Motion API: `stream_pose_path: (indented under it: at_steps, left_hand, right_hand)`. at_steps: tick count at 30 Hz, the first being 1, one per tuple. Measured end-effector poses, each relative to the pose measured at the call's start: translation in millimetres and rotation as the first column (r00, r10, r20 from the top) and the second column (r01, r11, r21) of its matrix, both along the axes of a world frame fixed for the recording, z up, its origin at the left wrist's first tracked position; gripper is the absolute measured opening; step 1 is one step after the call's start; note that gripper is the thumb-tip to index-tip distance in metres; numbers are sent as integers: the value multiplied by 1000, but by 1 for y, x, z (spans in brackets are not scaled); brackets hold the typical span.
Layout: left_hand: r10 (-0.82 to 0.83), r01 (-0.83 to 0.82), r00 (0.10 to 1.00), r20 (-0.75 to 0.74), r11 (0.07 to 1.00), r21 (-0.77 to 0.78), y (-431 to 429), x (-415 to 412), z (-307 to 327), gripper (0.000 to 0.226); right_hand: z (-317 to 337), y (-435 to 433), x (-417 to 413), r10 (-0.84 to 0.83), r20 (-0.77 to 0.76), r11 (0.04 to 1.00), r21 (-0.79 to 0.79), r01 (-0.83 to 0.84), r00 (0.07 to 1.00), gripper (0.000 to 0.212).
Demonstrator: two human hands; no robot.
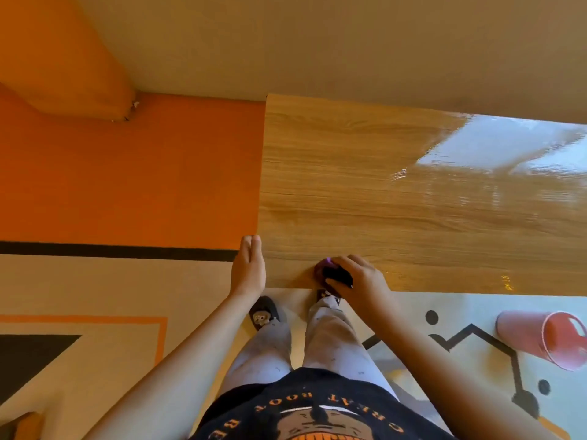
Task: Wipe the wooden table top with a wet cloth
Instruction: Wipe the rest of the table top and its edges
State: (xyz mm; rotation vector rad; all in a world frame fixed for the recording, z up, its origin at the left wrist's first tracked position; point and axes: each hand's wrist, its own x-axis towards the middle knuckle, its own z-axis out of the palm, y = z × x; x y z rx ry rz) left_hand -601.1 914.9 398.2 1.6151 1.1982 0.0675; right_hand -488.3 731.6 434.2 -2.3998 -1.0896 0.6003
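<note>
Bunched purple cloth (327, 268) at wooden table top's (365, 192) near edge; far right glistens wet

The cloth (324, 266) lies mostly hidden under the right hand (362, 281).

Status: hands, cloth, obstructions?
Left hand flat at corner of light wooden table top. Right hand grips crumpled purple-black cloth at near edge. Red plastic cup lies on floor.
</note>
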Motion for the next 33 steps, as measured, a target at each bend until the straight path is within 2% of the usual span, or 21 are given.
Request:
stream_pose_path:
  at_steps: [2,5,8,10,13,17,20,25,29,33]
  left_hand:
    - [18,-17,1000,17,998,-61,0,-15,1,22]
    - [49,-41,997,51,988,-150,-6,-37,-3,22]
    - [130,-108,989,74,964,-243,-10,-51,-4,21]
    - [186,-150,978,94,941,-303,-10,-55,-4,18]
    - [217,-164,970,108,916,-367,-7,-56,-1,17]
    - [221,-164,971,89,893,-420,-2,-57,2,24]
    - [266,-200,960,86,867,-456,-2,-58,3,27]
    - [321,-234,940,112,851,-470,-5,-58,3,28]
    - [349,-259,930,112,843,-472,-7,-55,2,28]
    - [403,-310,912,79,801,-511,-8,-50,-3,30]
  right_hand:
    - [3,-5,17,-157,36,987,-23,158,987,36]
    - [5,-10,29,-350,78,935,-31,353,934,34]
    - [5,0,13,-397,109,915,-32,403,911,30]
    - [4,17,-9,-333,75,942,-14,335,940,31]
    - [0,48,-47,-128,-15,991,25,128,992,33]
    - [-7,78,-73,163,-19,986,39,-163,986,34]
    - [-7,84,-54,174,-21,985,19,-174,984,36]
    - [-1,93,-17,50,68,998,23,-51,996,35]
    - [-4,88,-30,215,60,976,6,-216,975,37]
    - [-10,84,-48,430,39,902,10,-431,902,36]
